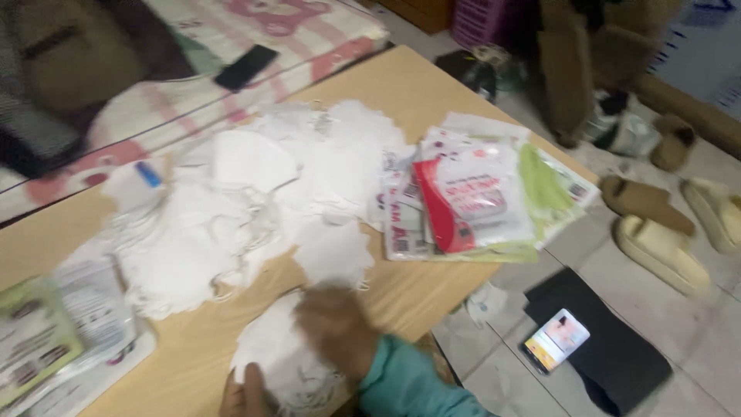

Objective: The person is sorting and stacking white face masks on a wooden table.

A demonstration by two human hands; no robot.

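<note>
Nearest me, a white face mask (287,357) lies at the bench (432,85) edge. My right hand (336,330) rests flat on top of it, fingers spread; my left hand (245,394) touches its near edge, though blur hides whether it pinches. Beyond sits the loose mask pile (231,208) and printed packets (471,201). Ear loops could snag together, I'd judge, dragging neighbours off onto the floor.

Dim indoor light, heavy motion blur
</note>
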